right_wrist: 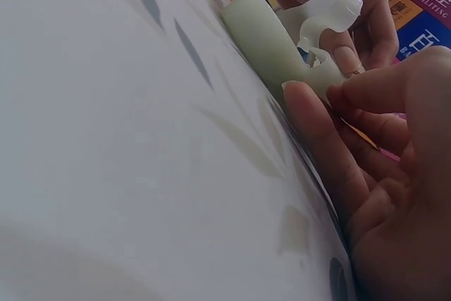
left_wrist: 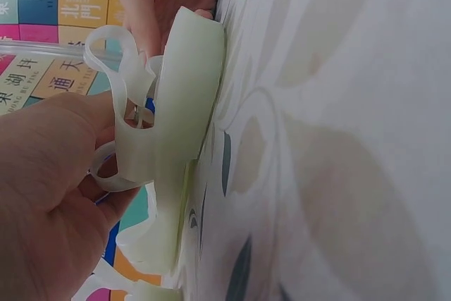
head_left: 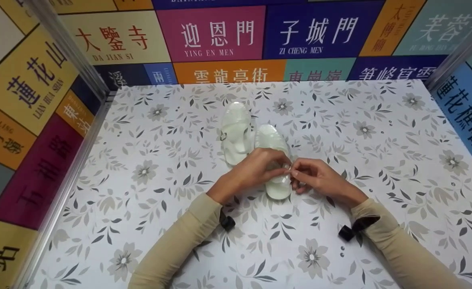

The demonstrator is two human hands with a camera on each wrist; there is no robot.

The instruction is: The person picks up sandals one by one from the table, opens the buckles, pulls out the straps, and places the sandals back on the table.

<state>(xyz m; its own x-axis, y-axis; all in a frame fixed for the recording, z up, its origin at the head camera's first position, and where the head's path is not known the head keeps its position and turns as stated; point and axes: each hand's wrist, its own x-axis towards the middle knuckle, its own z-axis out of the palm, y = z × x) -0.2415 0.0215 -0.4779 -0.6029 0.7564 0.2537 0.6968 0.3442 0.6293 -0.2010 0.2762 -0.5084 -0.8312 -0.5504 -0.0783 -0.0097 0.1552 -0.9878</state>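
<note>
working at its strap [left_wrist: 134, 156] with both hands, we have the near sandal [head_left: 267, 138] around the middle of the counter [head_left: 388, 160], our left hand [head_left: 262, 162] and right hand [head_left: 314, 174] each with a grip closed on that strap in a pinch. we judge the sandal light and hard to break, the strap bendy and a little slick, the sole firmer; fingertips suit the strap, the sole's sides suit lifting. the other sandal [head_left: 236, 134] lies just beside, toward the back left corner. lettered panels [head_left: 212, 32] rise behind the back edge, so we'd find more room toward the right and front edges.
</note>
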